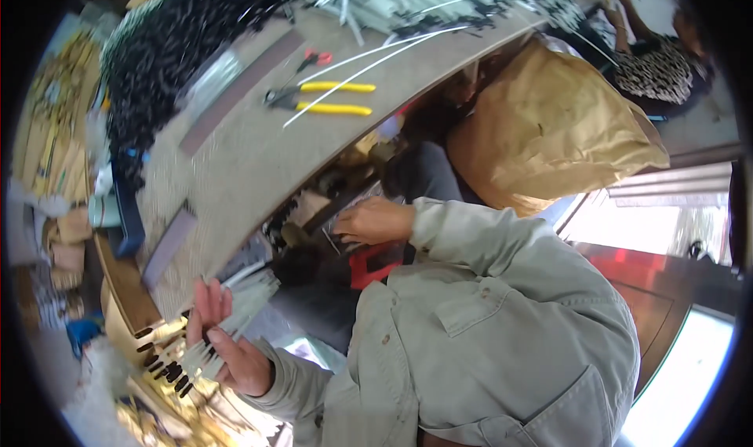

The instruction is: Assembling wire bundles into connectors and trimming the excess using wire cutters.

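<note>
My left hand [235,361] is closed loosely around a bundle of thin translucent white sticks [249,310], several of which end in black tips. It hangs just off the table's near left corner, palm turned up. Lower and nearer my lap, my right hand [367,220] has its fingers bent down at a metallic-edged thing below the table edge. Those fingertips are partly hidden, so what they grip is unclear. A red object [375,265] lies right beside that hand.
On the table [235,172] lie yellow-handled pliers [329,100], a small red-handled tool [316,58], and a flat dark bar [239,94]. Black pieces [165,70] and white sticks [463,0] are heaped behind. A brown sack [549,125] stands right; another person [651,70] sits beyond.
</note>
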A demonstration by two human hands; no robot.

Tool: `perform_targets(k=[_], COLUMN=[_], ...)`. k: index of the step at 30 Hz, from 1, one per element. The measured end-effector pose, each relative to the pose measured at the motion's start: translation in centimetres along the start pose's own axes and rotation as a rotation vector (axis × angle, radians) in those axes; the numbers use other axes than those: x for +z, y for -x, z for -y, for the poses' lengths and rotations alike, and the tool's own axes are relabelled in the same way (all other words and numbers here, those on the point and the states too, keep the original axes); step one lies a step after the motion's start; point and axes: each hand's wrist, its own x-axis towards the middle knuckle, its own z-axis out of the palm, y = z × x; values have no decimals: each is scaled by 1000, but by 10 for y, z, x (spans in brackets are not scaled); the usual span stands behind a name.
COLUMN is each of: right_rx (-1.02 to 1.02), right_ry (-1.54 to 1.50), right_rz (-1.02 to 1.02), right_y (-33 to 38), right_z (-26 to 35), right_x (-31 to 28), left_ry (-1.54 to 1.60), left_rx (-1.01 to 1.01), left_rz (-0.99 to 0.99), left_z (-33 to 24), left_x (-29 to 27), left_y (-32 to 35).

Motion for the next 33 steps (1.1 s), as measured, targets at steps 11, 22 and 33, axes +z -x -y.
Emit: perform_targets(k=[11, 22, 33], right_rx=[577, 569, 839], right_ry=[584, 635, 29], right_rz=[-1227, -585, -746], right_y=[84, 1, -25], right_z=[-64, -59, -81], right_x=[-261, -305, -304], left_ry=[202, 308, 335], left_rx=[-158, -524, -434], left_rz=[347, 182, 133], left_z=[23, 24, 25], left_x=[69, 93, 76], left_y=[11, 10, 18])
